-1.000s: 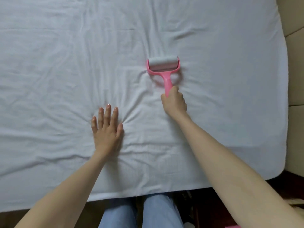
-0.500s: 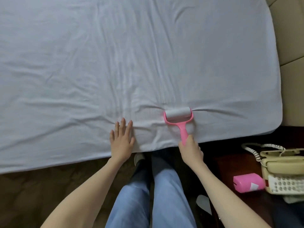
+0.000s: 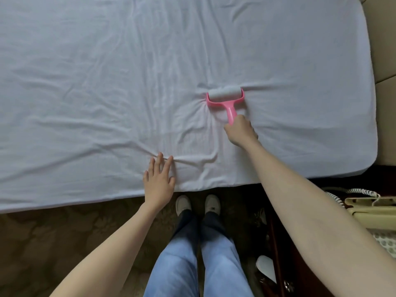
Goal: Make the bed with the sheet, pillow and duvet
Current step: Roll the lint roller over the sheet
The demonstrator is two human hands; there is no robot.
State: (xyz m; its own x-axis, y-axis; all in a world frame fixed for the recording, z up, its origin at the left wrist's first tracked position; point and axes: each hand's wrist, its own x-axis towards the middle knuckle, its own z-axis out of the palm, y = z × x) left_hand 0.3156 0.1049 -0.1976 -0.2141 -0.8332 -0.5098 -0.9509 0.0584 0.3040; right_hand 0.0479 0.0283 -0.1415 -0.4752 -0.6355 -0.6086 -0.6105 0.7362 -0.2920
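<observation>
Flat, sheet [image 3: 107, 82] under left hand [image 3: 159, 183].

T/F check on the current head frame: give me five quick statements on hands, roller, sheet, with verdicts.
1. The right hand grips the pink lint roller by its handle. True.
2. The left hand lies flat on the white sheet, fingers straight. True.
3. The roller head is lifted clear of the sheet. False: it rests on the sheet, which puckers around it.
4. A pillow lies on the bed. False: only the sheet shows.
5. A corded telephone sits at the right edge. True.
</observation>
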